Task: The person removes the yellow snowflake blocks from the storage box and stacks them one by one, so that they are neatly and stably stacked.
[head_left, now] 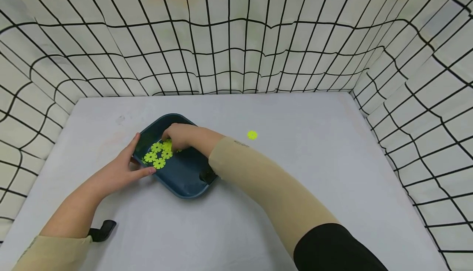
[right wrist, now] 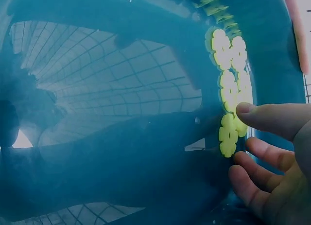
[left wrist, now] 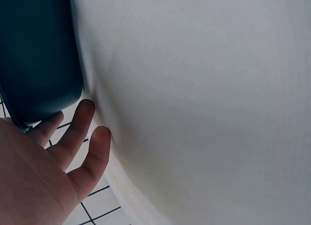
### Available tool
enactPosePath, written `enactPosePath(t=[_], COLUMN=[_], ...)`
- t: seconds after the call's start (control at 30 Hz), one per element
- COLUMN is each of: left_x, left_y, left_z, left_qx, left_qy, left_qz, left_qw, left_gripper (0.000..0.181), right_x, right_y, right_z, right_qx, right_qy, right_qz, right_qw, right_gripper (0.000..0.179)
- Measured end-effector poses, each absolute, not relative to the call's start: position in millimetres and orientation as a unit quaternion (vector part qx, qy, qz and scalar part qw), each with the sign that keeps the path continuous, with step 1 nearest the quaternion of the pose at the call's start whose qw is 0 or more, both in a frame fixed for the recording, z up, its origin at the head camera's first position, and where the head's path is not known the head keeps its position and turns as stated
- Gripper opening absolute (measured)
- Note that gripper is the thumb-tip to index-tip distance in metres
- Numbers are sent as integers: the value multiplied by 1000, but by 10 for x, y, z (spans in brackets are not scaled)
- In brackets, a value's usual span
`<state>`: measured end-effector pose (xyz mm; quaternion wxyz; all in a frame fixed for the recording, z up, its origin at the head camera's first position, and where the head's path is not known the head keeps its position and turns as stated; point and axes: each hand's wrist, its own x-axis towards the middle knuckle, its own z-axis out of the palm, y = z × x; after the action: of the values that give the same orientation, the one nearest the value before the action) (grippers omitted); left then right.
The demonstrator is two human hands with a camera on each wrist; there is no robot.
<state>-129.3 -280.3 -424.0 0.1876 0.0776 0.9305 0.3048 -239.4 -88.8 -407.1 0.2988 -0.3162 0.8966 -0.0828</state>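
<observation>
A dark blue tray (head_left: pixel 184 180) with rounded corners stands on the white table. Several flat yellow flower-shaped pieces (head_left: pixel 159 163) lie together toward its left end. My left hand (head_left: pixel 122 168) rests against that end, with straight index finger and thumb spread along the rim; lower fingers (left wrist: pixel 80 120) show outside and below the wall. Inside the tray, my right hand (head_left: pixel 181 135) reaches down to the pieces. In the right wrist view its thumb (right wrist: pixel 267 119) touches the pieces (right wrist: pixel 227 89), and the other fingers are bent loosely below, apart from the thumb.
One more yellow flower-shaped piece (head_left: pixel 252 135) lies on the table (head_left: pixel 314 160), right of the tray. A black grid net (head_left: pixel 229 37) over white sheeting stands behind the table and along both sides. A black wrist device (head_left: pixel 102 230) sits at the left sleeve.
</observation>
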Motion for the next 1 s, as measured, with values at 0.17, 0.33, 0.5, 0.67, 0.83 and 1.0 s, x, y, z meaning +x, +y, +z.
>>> enactPosePath(t=[0.17, 0.33, 0.5, 0.67, 0.83, 1.0], left_x=[-1299, -1305, -1306, -1307, -1304, -1304], left_y=[-2812, -2818, -2814, -2806, -2803, -2795], left_z=[-4246, -4253, -4252, -4253, -4245, -4234], left_qx=[78, 79, 76, 78, 82, 83], left_qy=[930, 930, 928, 927, 927, 928], left_qz=[305, 307, 310, 313, 313, 312], left_qw=[188, 188, 191, 190, 188, 187], left_gripper=[116, 115, 115, 114, 113, 112], right_x=[-2397, -2396, -2408, -2411, -2417, -2427], right_y=[-893, -912, -925, -911, -895, -886], right_z=[-4075, -4090, -4104, -4093, -4087, -4087], right_qx=[-320, -325, -334, -345, -347, -344], right_qy=[898, 899, 898, 894, 890, 889], right_qz=[-68, -57, -46, -36, -42, -51], right_qw=[293, 289, 284, 285, 291, 296], right_gripper=[50, 46, 40, 38, 28, 24])
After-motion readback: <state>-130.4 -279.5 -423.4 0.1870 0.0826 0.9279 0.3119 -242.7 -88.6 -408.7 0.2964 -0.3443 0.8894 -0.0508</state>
